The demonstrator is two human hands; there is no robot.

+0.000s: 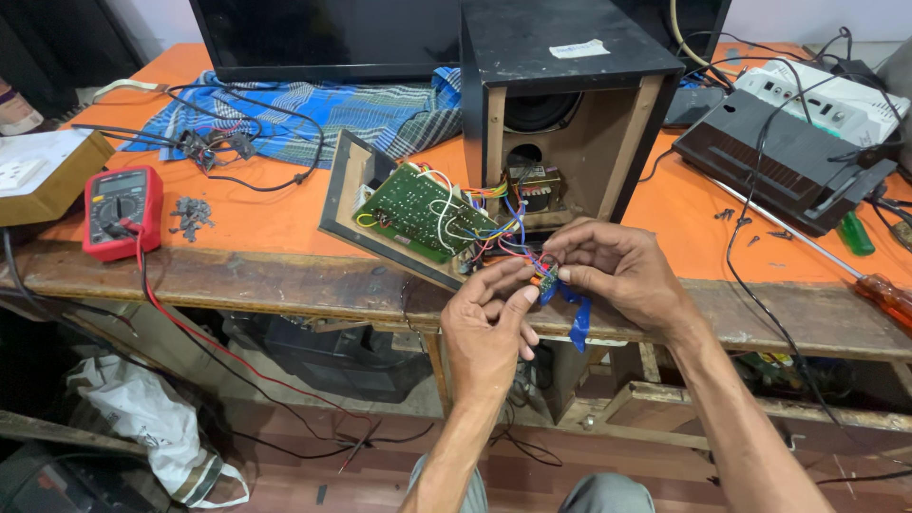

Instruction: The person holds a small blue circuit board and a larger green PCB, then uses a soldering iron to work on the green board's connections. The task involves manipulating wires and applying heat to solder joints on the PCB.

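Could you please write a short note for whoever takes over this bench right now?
Left hand and right hand both pinch the small wire joint at the table's front edge; a strip of blue tape hangs from it.
The coloured wires run back to the green circuit board, which lies on the removed back panel against the open speaker cabinet.
Done: cabinet opened, board out.
Left: tape hangs loose, panel off.
Red multimeter sits at left, orange screwdriver at right.
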